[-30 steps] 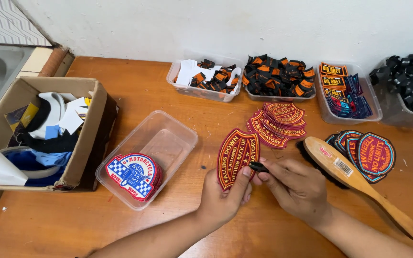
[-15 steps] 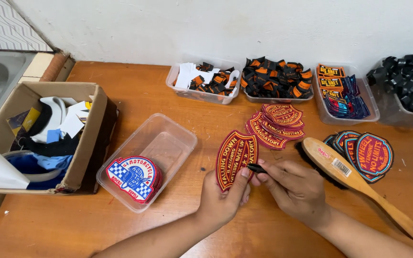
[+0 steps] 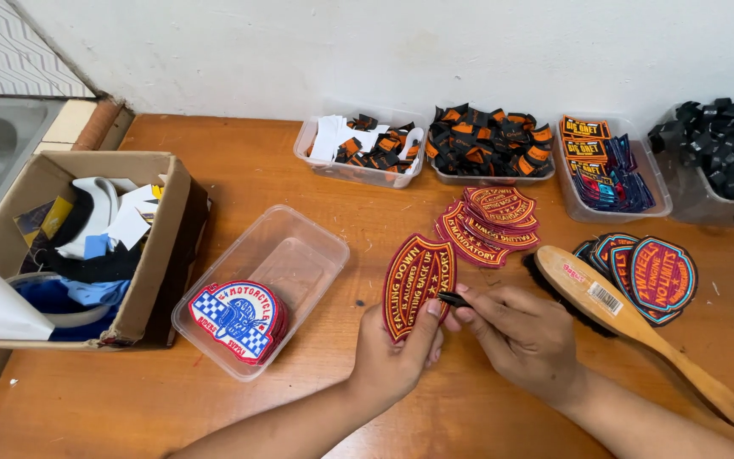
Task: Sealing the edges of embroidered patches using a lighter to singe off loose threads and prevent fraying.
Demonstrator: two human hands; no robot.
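Arched red-and-orange embroidered patch (image 3: 419,285) stands pinched upright in the left hand (image 3: 397,357), thumb across its lower edge, above mid-table. The right hand (image 3: 520,333) grips a small black tool (image 3: 453,298) touching the patch's right edge. Best worked steadily, keeping the pinch firm. At 3 o'clock lies a wooden-handled brush (image 3: 630,319).
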